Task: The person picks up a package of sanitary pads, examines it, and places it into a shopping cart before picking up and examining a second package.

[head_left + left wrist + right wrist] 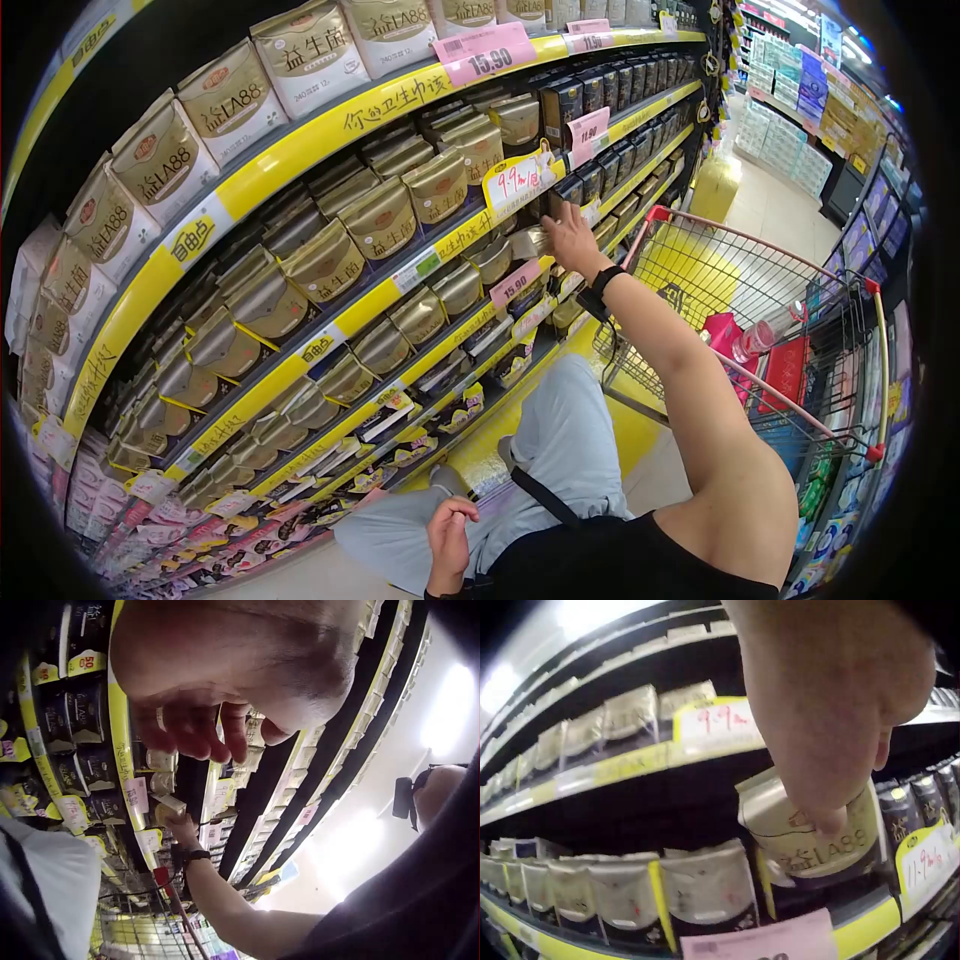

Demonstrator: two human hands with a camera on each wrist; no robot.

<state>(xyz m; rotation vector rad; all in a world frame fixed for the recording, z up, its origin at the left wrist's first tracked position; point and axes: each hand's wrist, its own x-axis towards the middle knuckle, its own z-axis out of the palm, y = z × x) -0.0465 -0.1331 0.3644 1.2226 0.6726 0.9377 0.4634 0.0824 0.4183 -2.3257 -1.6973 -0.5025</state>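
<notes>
Steadily now: your right hand (572, 240) grips the tilted pack (821, 859) near the front edge of the shelf (866, 928); keep it clear of the pink price tag (761, 939). Your left hand (452, 535) curls loosely, empty.

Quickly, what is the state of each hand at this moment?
Left hand: open, fingers loosely curled, holding nothing.
Right hand: closed, holding a gold LA88 pack.

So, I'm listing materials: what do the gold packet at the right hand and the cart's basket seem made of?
Gold packet: probably plastic film with a satin metallic finish, as its curved front has a soft sheen; foil laminate is possible. Cart's basket: likely metal wire, given its thin, open grid; whether bare or coated is unclear.
</notes>
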